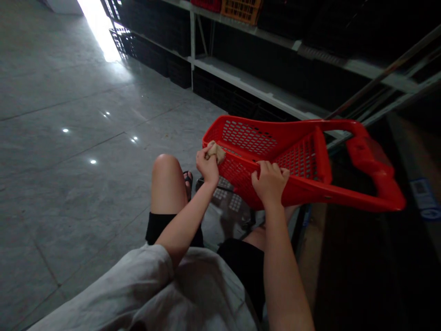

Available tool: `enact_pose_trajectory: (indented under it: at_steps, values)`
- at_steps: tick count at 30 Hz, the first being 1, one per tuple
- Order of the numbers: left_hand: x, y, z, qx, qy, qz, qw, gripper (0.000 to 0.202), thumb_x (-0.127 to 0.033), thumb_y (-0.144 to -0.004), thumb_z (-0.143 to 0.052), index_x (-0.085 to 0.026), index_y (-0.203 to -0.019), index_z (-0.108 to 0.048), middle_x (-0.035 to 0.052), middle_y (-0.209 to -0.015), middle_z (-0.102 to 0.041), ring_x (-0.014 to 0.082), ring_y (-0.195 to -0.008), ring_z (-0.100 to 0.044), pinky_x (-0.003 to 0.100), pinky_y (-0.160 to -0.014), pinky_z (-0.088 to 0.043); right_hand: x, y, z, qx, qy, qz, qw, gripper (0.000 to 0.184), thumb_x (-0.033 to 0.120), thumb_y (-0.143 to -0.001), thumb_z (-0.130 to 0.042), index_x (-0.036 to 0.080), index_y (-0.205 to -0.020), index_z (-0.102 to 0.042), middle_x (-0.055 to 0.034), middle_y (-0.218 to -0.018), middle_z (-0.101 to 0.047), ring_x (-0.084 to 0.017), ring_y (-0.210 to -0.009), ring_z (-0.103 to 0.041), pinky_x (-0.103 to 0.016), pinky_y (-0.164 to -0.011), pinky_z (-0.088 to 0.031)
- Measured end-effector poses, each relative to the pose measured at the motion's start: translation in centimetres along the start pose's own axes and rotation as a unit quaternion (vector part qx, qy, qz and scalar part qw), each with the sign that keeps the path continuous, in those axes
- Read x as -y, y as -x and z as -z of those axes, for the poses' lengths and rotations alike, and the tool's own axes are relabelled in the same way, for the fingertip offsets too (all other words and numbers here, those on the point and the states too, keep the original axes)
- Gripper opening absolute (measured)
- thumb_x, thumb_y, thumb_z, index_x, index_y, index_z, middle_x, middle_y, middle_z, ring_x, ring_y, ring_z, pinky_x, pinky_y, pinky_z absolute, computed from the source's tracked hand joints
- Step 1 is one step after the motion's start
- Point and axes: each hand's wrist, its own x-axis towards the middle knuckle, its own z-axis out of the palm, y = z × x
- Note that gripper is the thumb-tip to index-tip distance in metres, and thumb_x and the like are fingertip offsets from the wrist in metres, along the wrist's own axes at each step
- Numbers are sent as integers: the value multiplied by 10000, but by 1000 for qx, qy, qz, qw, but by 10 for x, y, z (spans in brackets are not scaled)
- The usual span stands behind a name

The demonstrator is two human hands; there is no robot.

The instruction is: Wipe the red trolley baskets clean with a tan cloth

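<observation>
A red plastic shopping cart basket [246,135] with perforated walls stands before my knees, its looped handle [374,161] pointing right. My left hand [208,166] is closed on a crumpled tan cloth [216,152], held against the near wall close to the basket's left end. Farther right, my right hand [270,180] grips the near rim, fingers bent over the edge and thumb on the outer side. Part of the wall behind both hands is hidden. Through the mesh nothing can be made out inside the basket.
Metal shelving [237,80] runs along the back, with dark crates [179,71] low down and an orange crate [241,10] higher up. Grey tiled floor [69,184] spreads to the left. A blue-and-white label [425,197] lies at the far right.
</observation>
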Motion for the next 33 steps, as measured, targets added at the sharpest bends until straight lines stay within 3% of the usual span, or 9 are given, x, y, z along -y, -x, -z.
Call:
enact_pose_trajectory:
  at_steps: [3,11,15,17,21,24,26,29,33]
  values:
    - [-12,-11,-4,-1,6,-33,999,224,-50,-878,-619,-179,-1045,-694,68,-1085,-671,162,-1035,-574,299,-991,-421,3,-1,-1,-3,-6,-16,1000,298,236,-919,-490,159,-1129,-686,-113,-1057,-757,-282,-994,-543,-428,-919,-249]
    - [9,84,-1,151,-28,-25,988,205,-69,-769,-652,-202,-896,-743,29,-891,-688,180,-887,-635,305,-859,-499,-8,0,3,26,-55,-23,998,359,193,-907,-476,165,-1201,-680,-108,-1161,-761,-274,-1082,-586,-433,-1019,-271]
    - [-28,69,-3,158,20,-28,987,150,-257,-843,-715,-202,-982,-736,37,-973,-727,177,-924,-661,287,-874,-518,2,8,1,-26,-225,-61,972,405,261,-956,-437,194,-1311,-621,-121,-1342,-691,-262,-1292,-555,-446,-1138,-297]
    - [-51,60,-6,230,62,-40,970,239,-384,-853,-742,-206,-1013,-734,40,-1005,-745,182,-930,-679,283,-869,-534,19,14,-5,-80,-355,-91,927,483,338,-984,-417,212,-1440,-515,-128,-1461,-612,-240,-1363,-528,-428,-1148,-358]
    - [-74,38,0,454,77,-31,887,531,-658,-963,-504,-203,-1001,-776,78,-992,-775,226,-974,-717,326,-894,-566,43,31,-17,-177,-477,-211,834,514,373,-962,-450,208,-1446,-505,-144,-1380,-630,-244,-1273,-598,-398,-1061,-489]
    - [-73,0,5,551,9,-89,830,673,-666,-1027,-295,-210,-1204,-757,95,-1191,-767,236,-1170,-691,373,-1068,-515,26,49,-11,-257,-395,-309,826,404,289,-886,-516,198,-1255,-651,-136,-1227,-638,-268,-1185,-615,-430,-1050,-501]
    - [-70,-30,0,566,-103,-192,795,574,-604,-1017,-410,-228,-1358,-678,83,-1401,-684,234,-1327,-608,389,-1173,-426,-2,59,2,-311,-289,-377,823,408,238,-849,-535,195,-1229,-676,-151,-1256,-567,-299,-1223,-577,-465,-1061,-486]
    - [-65,-60,-11,589,-336,-271,683,472,-511,-1027,-443,-256,-1333,-698,81,-1373,-705,257,-1299,-626,373,-1115,-448,-41,63,18,-365,-158,-471,787,493,182,-855,-491,164,-1325,-639,-190,-1317,-465,-340,-1283,-521,-492,-1047,-478]
    - [-60,-55,-18,528,-526,-306,592,484,-571,-1043,-385,-321,-1254,-742,87,-1156,-789,304,-1092,-718,328,-851,-489,-32,48,-2,-354,-166,-456,799,463,122,-860,-460,171,-1270,-668,-177,-1274,-524,-296,-1239,-557,-453,-1051,-489]
